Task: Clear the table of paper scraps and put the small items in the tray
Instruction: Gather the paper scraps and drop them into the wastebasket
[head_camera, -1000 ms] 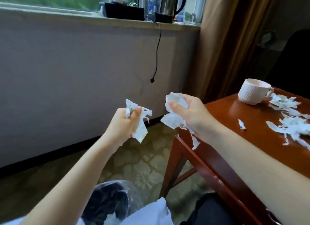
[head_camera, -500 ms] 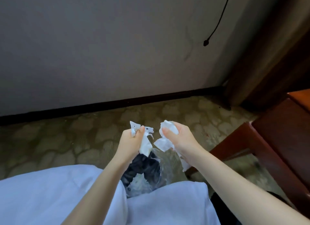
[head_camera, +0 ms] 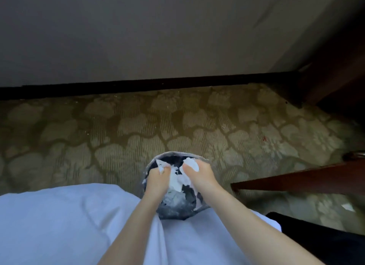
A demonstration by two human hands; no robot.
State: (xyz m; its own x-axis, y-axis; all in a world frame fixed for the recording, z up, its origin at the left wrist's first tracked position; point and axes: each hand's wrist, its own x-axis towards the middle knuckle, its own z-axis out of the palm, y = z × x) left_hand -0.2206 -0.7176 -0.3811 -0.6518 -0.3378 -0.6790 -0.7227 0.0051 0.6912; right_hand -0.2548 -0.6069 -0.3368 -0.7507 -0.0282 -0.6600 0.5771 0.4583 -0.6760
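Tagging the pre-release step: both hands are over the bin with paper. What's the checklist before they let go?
1. Left hand above the bin opening: ok.
2. Right hand above the opening: ok.
3. Each hand grips its load, left scraps and right scraps: ok.
4. Room in the bin: cannot tell. There is paper inside, but the hands hide how deep it goes.
5. No scraps on the carpet: not ok. A white stray piece lies at far right.
6. Tabletop cleared: cannot tell, as it is out of view.
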